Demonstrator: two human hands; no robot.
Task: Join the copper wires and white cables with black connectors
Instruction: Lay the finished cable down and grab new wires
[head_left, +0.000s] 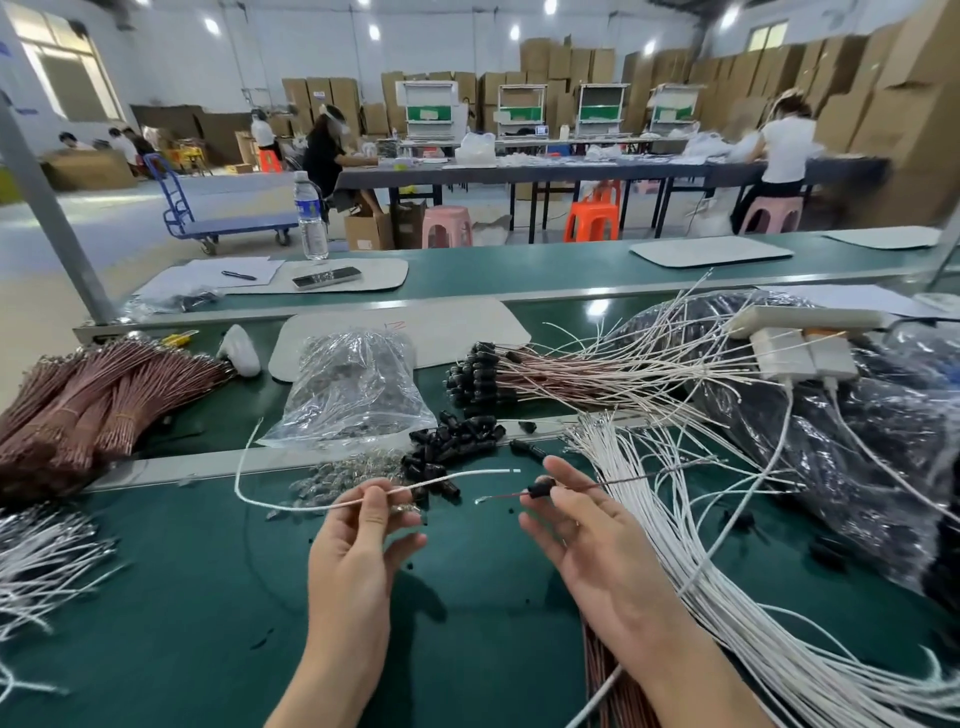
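Above the green bench (182, 597), our left hand (358, 540) pinches a white cable (467, 475) and our right hand (587, 540) pinches a black connector (540, 489) sitting on a copper wire (623, 482), their ends near but apart.

Two hands over a green bench, mid-frame

Left hand (358, 530) pinches a white cable (291, 506); right hand (582, 535) holds a copper wire (623, 483) carrying a black connector (541, 488) (loose connectors (452, 441) piled just above).
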